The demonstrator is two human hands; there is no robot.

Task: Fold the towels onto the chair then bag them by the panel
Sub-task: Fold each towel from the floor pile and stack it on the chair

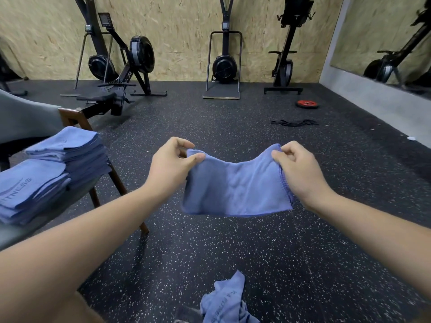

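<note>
Towel in the hands [235, 187]: blue, held up in the middle of the frame, above the floor, sagging a little between the two hands and hanging down.
Left hand [170, 169]: at the top left corner of the towel.
Left fingers [197, 157]: closed in a pinch on that corner, thumb on the near side.
Right hand [300, 169]: at the top right corner of the towel.
Right fingers [279, 156]: curled and pinching the top edge.
Folded towels [70, 148]: two blue piles side by side on the chair, at the left of the frame, touching each other; grey letters on the near pile.
Chair [72, 115]: grey seat and back, brown wood legs, at the left edge of the frame.
Loose towel [224, 301]: blue and crumpled, at the bottom middle of the frame; hard to tell what lies under it.
Floor [233, 252]: dark with small white specks.
Red weight plate [307, 104]: flat on the floor, upper right of the frame.
Black bands [295, 123]: on the floor, just below the plate in the frame.
Exercise machines [225, 66]: black, in a row by the wood wall along the top of the frame.
Mirror [384, 31]: on the wall in the upper right corner.
</note>
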